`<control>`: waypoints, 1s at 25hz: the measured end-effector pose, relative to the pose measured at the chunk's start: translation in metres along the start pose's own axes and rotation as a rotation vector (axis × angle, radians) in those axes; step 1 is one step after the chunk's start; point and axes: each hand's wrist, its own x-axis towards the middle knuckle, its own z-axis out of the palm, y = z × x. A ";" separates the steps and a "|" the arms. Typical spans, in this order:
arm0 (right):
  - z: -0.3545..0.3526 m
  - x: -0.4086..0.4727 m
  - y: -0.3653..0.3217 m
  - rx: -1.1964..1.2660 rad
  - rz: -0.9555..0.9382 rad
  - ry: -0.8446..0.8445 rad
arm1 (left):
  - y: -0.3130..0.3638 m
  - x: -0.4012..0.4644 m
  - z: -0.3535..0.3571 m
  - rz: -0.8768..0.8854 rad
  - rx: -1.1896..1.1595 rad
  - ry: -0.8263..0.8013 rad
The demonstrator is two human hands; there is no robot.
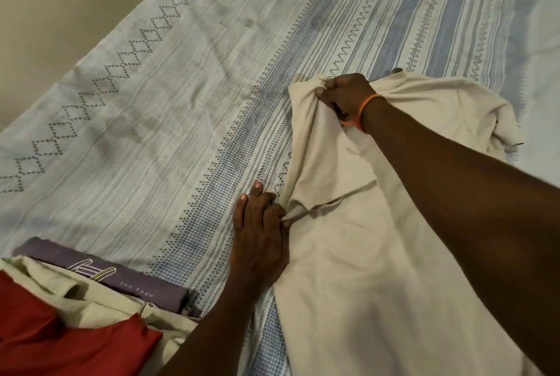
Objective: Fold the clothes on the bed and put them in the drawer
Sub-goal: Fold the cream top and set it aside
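A cream garment (363,269) lies spread along the right side of the bed (169,96), running from the bottom edge of the view up to a bunched far end. My right hand (348,95), with an orange band at the wrist, grips a gathered fold of the cream cloth at that far end. My left hand (260,230) rests on the patterned sheet at the garment's left edge and pinches a small fold of the cloth between thumb and finger, the other fingers lying straight. No drawer is in view.
A pile of clothes sits at the bottom left: a purple printed piece (121,278), a pale cream-green one (91,300) and a red one (60,342). A tan floor (54,2) shows beyond the bed's left edge. The sheet is blue-and-white striped.
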 end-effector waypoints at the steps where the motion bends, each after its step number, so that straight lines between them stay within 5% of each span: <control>1: 0.006 0.001 -0.001 0.042 -0.009 0.024 | 0.000 -0.001 0.000 -0.002 -0.014 0.020; 4: 0.031 0.005 0.006 -0.045 -0.059 0.131 | 0.002 -0.002 -0.003 -0.060 0.008 0.032; 9: 0.050 -0.053 0.017 -0.570 -0.167 0.337 | 0.005 0.000 -0.006 -0.085 0.079 0.001; 16: 0.045 -0.202 0.075 -0.323 0.081 0.441 | 0.009 -0.001 -0.009 -0.063 0.175 -0.018; 19: 0.041 -0.203 0.074 -0.082 0.329 0.330 | 0.012 0.001 -0.013 -0.033 0.182 -0.038; 25: 0.054 -0.165 0.079 0.097 0.331 0.327 | 0.006 -0.003 -0.009 0.000 0.220 0.001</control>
